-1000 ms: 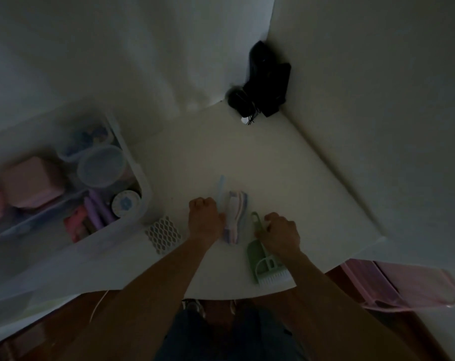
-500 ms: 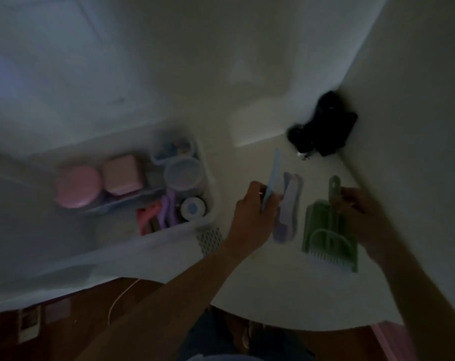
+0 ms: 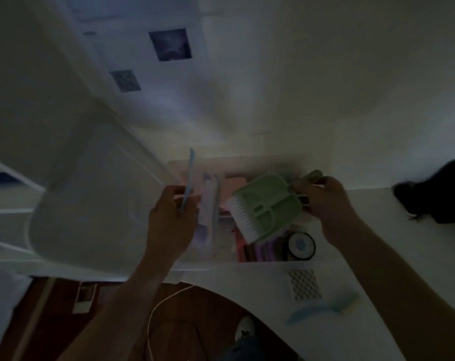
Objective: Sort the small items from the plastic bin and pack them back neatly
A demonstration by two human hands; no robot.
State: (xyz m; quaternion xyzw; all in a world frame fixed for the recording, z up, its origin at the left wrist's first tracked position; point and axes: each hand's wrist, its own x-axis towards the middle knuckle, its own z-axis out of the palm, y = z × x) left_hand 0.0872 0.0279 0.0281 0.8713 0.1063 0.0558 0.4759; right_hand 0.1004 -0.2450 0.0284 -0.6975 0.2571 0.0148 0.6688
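Above the plastic bin (image 3: 222,264), the left hand (image 3: 170,225) grips a thin blue stick (image 3: 188,183) and what looks like a lilac brush (image 3: 208,212); the right hand (image 3: 325,204) pinches the green dustpan (image 3: 266,207) handle over its far side.

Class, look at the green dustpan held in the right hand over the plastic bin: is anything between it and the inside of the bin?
No lid or cover shows. The right hand holds the green dustpan by its handle above the open plastic bin. Directly below, though, lie purple sticks and a round tin, so free room is scarce.
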